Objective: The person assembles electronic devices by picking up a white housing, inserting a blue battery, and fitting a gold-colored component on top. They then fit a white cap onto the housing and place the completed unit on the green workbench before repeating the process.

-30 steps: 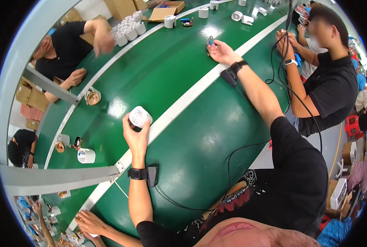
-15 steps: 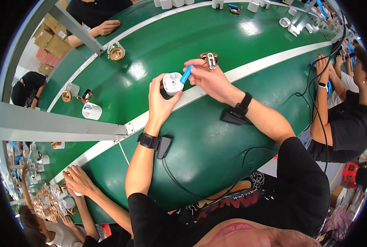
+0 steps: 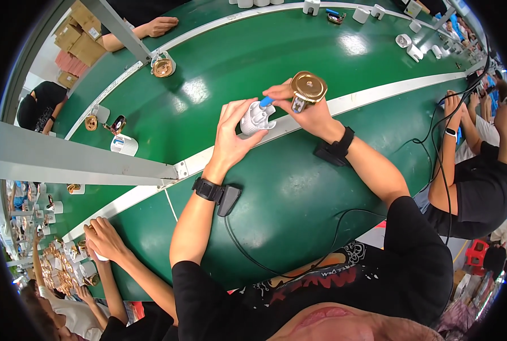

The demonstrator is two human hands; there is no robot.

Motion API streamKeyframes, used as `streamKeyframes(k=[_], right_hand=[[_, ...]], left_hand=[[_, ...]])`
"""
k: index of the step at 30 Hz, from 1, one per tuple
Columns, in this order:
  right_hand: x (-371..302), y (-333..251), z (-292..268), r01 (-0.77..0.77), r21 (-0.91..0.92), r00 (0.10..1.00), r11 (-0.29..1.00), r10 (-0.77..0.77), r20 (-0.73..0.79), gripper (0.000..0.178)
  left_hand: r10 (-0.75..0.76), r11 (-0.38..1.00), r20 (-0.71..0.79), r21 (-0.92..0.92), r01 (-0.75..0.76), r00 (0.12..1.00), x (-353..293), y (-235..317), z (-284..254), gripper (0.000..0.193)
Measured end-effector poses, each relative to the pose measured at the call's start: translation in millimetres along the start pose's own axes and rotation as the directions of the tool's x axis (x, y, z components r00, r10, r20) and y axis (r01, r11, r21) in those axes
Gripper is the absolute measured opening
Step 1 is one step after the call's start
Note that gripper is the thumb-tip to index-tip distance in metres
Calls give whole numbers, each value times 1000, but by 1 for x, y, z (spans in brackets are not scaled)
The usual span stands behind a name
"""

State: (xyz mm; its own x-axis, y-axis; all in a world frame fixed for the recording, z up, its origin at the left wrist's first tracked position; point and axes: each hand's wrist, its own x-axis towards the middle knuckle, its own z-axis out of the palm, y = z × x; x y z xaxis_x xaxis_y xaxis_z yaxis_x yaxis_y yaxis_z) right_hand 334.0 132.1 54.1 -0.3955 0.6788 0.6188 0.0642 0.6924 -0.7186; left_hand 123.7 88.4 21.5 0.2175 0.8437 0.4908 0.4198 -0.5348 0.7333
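OK, ctr of frame: our L hand (image 3: 230, 138) is curled round 1 white plastic-looking housing (image 3: 257, 120), thumb near side, fingers far side; it's approx. cylindrical w/ a ribbed wall & notched rim, slightly tilted. Just right of it, our R hand (image 3: 314, 117) pinches 1 smooth blue cylinder (image 3: 266, 102) btwn thumb & fingers, lower end at the housing's open top; we can't tell how deep. Same hand also holds 1 shiny gold round cap (image 3: 309, 86), ringed face up, metal bracket (image 3: 300, 104) under it. Below we've glossy green worktop (image 3: 287, 187), crossed diagonally by 1 flat pale strip (image 3: 372, 101); at left, 1 more ribbed white cup (image 3: 125, 146).
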Motion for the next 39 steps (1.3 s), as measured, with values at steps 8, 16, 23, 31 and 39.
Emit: streamKeyframes(k=[8,16,23,31,39], right_hand=[[-3,-2,-1,-47,25,995,999,45,83,14],[-2,-4,-2,-125,-72,984,990,133,122,14],[-7,-11,1,33,-411,971,911,69,229,36],[-2,-23,-3,-297,-282,801,912,399,447,54],[-14,-24,2,-245,-454,808,857,439,393,65]], left_hand=[[-28,993,39,-114,32,999,-3,-1,0,63],[-64,977,109,-193,85,992,-2,2,-4,62],[-46,975,117,-211,70,992,-4,1,-2,63],[-88,960,139,-253,121,986,-7,-9,-3,64],[-118,943,133,-296,153,984,-6,-9,1,61]])
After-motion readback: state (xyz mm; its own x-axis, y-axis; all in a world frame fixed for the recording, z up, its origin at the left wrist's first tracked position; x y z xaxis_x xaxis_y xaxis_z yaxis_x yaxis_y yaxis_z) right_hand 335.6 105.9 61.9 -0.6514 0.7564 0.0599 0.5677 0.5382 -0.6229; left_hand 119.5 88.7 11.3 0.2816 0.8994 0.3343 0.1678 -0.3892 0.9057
